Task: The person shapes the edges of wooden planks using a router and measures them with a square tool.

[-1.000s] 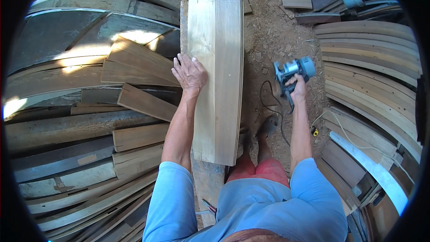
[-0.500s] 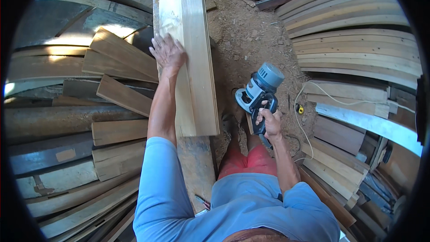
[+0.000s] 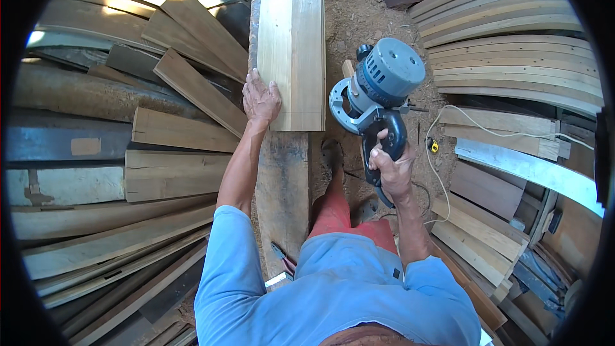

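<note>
Flanking the work area with stacked planks (image 3: 506,54) on the right and loose boards (image 3: 186,166) on the left. Using the long wooden beam (image 3: 282,182) as a support. Carrying the pale panel (image 3: 291,45) lengthwise on that beam, presenting its near end toward the body and running out of view at the far end. Suspending the blue-grey router (image 3: 391,74) in the air just beside the panel's right edge, apparently without contact. Wrapping the fingers of the right hand (image 3: 392,166) closed around the router's black handle. Resting the left hand (image 3: 261,99) on the panel's left edge near that end, extending the fingers nearly straight and slightly parted; being unable to tell any grip underneath. Leaving a red-handled tool (image 3: 286,257) lying on the beam. Judging progress: having the panel already laid in place, showing no cutting under way, leaving any router work undone at this instant; being unable to assess the hidden edges.
</note>
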Available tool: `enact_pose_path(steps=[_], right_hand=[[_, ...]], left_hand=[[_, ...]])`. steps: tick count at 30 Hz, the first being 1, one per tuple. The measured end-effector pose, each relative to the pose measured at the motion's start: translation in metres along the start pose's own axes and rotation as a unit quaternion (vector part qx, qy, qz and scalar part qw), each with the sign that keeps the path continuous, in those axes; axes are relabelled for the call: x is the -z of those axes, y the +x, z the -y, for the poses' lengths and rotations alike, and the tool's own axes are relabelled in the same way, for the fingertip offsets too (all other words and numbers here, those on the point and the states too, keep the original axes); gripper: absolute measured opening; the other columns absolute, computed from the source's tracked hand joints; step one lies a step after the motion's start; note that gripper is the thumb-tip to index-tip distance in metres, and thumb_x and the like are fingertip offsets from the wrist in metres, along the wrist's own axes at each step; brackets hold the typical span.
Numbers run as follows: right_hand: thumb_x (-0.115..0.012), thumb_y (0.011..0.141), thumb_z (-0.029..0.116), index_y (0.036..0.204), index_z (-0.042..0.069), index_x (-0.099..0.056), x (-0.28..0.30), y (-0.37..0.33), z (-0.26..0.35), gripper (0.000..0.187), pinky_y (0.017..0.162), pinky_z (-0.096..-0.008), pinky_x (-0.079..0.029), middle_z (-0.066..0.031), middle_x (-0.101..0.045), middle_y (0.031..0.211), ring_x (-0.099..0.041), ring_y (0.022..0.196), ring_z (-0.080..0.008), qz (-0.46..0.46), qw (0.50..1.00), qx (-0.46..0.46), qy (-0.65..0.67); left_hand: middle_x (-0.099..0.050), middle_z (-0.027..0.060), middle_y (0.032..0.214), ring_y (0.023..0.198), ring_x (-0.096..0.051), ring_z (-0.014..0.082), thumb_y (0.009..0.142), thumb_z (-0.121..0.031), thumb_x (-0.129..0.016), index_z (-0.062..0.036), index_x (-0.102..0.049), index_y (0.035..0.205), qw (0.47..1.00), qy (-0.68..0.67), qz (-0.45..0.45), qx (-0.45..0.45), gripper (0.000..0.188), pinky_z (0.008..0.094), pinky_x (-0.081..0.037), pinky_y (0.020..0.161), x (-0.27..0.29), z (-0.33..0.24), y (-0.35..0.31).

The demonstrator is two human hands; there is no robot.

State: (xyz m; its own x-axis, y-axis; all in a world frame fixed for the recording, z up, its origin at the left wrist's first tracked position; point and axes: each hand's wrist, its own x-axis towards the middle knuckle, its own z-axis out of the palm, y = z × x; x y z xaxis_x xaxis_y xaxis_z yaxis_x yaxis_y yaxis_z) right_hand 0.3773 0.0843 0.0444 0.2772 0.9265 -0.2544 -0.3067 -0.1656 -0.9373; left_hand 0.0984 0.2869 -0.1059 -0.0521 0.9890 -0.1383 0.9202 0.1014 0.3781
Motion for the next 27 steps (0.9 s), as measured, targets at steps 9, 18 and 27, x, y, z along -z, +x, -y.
enact_pose_path(steps=[9, 18, 27], right_hand=[[-0.072, 0.090, 0.010, 0.124, 0.001, -0.057, -0.017, -0.068, -0.050, 0.038, 0.062, -0.0259, -0.048, 0.0002, -0.063, 0.079, -0.057, 0.067, -0.0059, 0.035, 0.993, 0.020, -0.108], [-0.073, 0.088, 0.008, 0.111, 0.002, -0.055, -0.067, -0.103, -0.121, 0.030, 0.061, -0.0293, -0.047, 0.0013, -0.057, 0.077, -0.055, 0.065, -0.0091, 0.034, 0.981, 0.039, -0.185], [-0.072, 0.088, 0.006, 0.103, 0.004, -0.058, -0.085, -0.079, -0.131, 0.021, 0.066, -0.0300, -0.048, -0.0003, -0.059, 0.081, -0.057, 0.070, -0.0107, 0.015, 0.978, 0.068, -0.195]], left_hand=[[-0.033, 0.0261, 0.160, 0.144, -0.035, 0.0456, 0.103, -0.038, -0.045, -0.0012, -0.029, 0.157, 0.999, -0.044, -0.012, -0.003, 0.068, 0.0532, -0.033, 0.119, 0.000, 0.000, 0.006], [-0.027, 0.0273, 0.164, 0.149, -0.028, 0.0478, 0.105, -0.041, -0.041, -0.0012, -0.027, 0.159, 0.998, -0.058, -0.001, 0.001, 0.069, 0.0578, -0.029, 0.120, -0.005, 0.002, 0.007], [-0.035, 0.0285, 0.159, 0.146, -0.033, 0.0466, 0.104, -0.038, -0.043, 0.0006, -0.033, 0.154, 0.999, -0.030, -0.034, 0.003, 0.064, 0.0553, -0.033, 0.118, -0.012, 0.007, 0.009]])
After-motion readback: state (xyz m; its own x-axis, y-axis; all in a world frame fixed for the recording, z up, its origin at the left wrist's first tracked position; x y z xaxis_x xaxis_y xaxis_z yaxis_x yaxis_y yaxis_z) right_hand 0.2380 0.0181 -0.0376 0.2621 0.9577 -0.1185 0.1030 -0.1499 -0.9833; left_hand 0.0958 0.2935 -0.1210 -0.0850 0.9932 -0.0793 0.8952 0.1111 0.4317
